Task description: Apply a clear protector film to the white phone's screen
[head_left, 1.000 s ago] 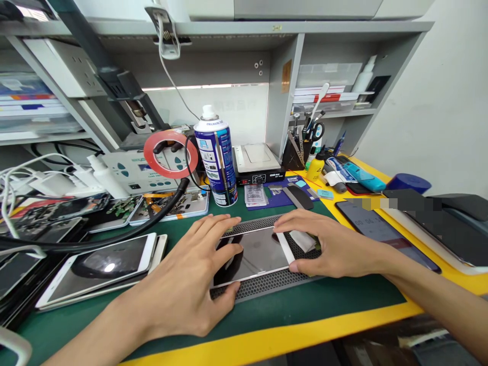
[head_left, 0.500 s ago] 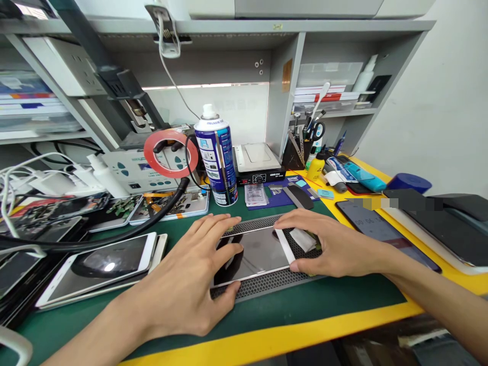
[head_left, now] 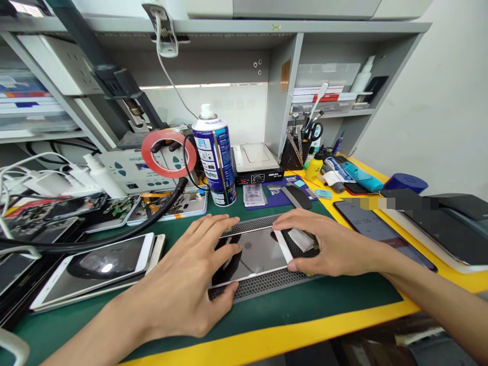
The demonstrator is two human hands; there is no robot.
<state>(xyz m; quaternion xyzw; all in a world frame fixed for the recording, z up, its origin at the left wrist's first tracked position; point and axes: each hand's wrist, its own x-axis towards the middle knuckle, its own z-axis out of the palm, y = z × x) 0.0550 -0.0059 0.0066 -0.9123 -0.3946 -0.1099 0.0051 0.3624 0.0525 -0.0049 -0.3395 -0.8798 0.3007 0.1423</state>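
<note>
A smartphone (head_left: 259, 254) with a dark glossy screen and a white end lies face up on a black perforated pad (head_left: 263, 284). My left hand (head_left: 196, 269) spans its left end, thumb at the near edge, fingers at the far edge, and the index finger resting on the glass. At the white right end, my right hand (head_left: 333, 244) grips the corners between thumb and fingers. Under the right palm, a crumpled whitish piece (head_left: 302, 240) lies on the pad. The left end of the phone is partly hidden by my left hand.
More phones (head_left: 99, 267) are stacked at left beside a black hose (head_left: 125, 239). A blue spray can (head_left: 214, 160) stands behind, next to a small heating plate (head_left: 256, 165). A phone showing a timer (head_left: 381, 234) lies at right, near a pen holder (head_left: 299, 150).
Both hands keep the same grip on the smartphone. The whole view has shifted very slightly; nothing else has visibly moved.
</note>
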